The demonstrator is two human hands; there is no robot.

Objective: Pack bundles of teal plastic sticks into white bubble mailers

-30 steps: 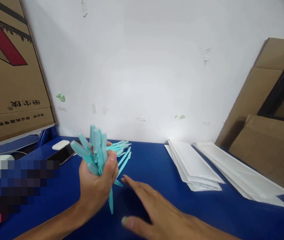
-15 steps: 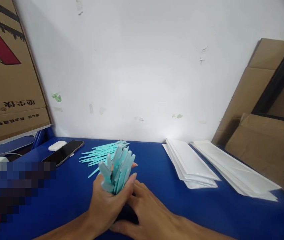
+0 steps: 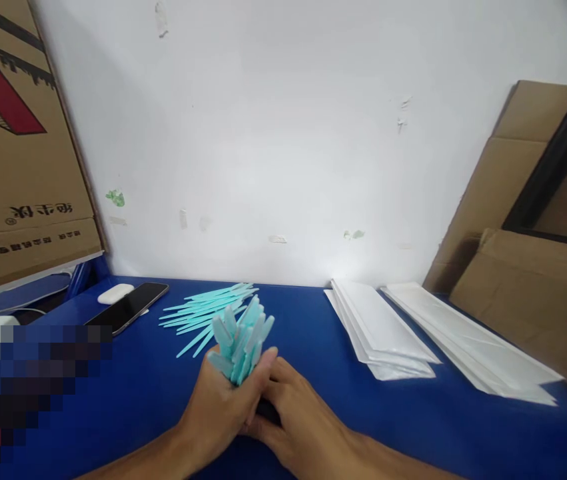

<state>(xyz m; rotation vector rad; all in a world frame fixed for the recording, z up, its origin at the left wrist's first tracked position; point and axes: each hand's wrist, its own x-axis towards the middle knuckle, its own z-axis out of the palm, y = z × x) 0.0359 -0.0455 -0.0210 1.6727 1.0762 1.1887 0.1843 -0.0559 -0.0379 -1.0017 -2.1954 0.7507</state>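
Observation:
A bundle of light teal sticks (image 3: pixel 243 343) stands upright in my left hand (image 3: pixel 218 407), whose fingers wrap round it near the table's front. My right hand (image 3: pixel 308 420) is pressed against the left one from the right, its fingers curled round the lower part of the bundle, where something dark shows between the hands. What the right fingertips grip is hidden. Behind the hands, more teal sticks (image 3: pixel 203 310) lie loosely fanned on the blue table (image 3: pixel 293 320).
Two stacks of white paper sleeves, one nearer (image 3: pixel 378 320) and one farther right (image 3: pixel 463 333), lie on the right. A phone (image 3: pixel 130 307) and a white case (image 3: pixel 116 293) are at the left. Cardboard (image 3: pixel 28 167) stands at the left, more cardboard (image 3: pixel 533 293) at the right.
Both hands and the held bundle have shifted slightly to the right. The hands are closer together, and more of the loose sticks behind them shows.

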